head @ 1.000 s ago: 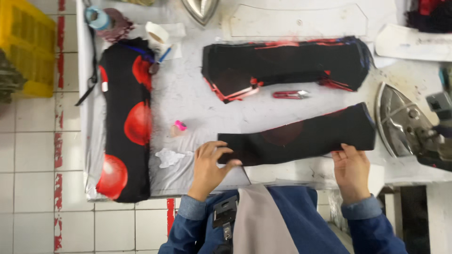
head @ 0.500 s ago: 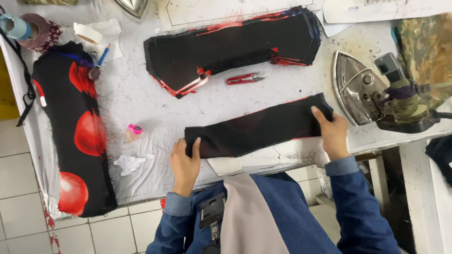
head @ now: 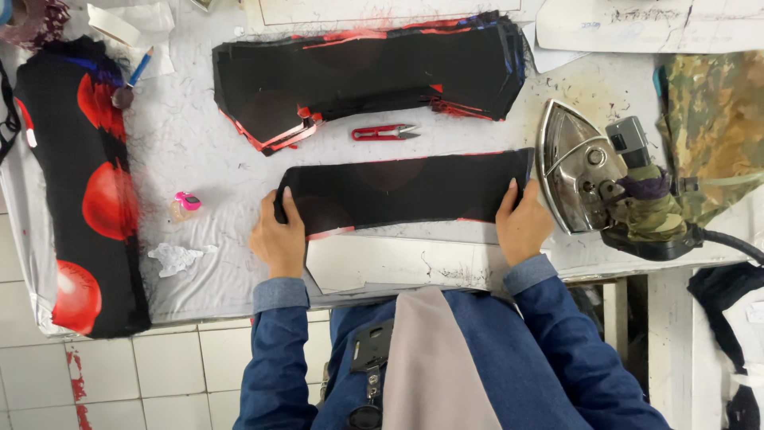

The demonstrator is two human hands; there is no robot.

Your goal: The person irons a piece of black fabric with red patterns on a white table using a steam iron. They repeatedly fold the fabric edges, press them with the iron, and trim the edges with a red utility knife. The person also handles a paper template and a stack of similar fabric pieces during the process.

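Note:
A long black fabric piece (head: 406, 191) with a red edge lies flat across the white padded table (head: 199, 143). My left hand (head: 277, 239) grips its left end, thumb on top. My right hand (head: 521, 223) grips its right end, beside the sole of an iron (head: 589, 179) lying on its side. Beyond the piece lies a stack of black cut pieces (head: 366, 76) with red edges. Red thread snips (head: 384, 132) rest between the stack and the held piece.
A black roll of cloth with red dots (head: 79, 191) lies along the table's left side. A small pink object (head: 185, 203) and a white scrap (head: 177, 257) sit near my left hand. White card patterns (head: 398, 263) lie at the front edge. Camouflage cloth (head: 712, 127) is at right.
The black piece has been lifted from a slant to lie level and stretched straight between both hands. My hands shifted to its two ends, and the view moved toward the iron.

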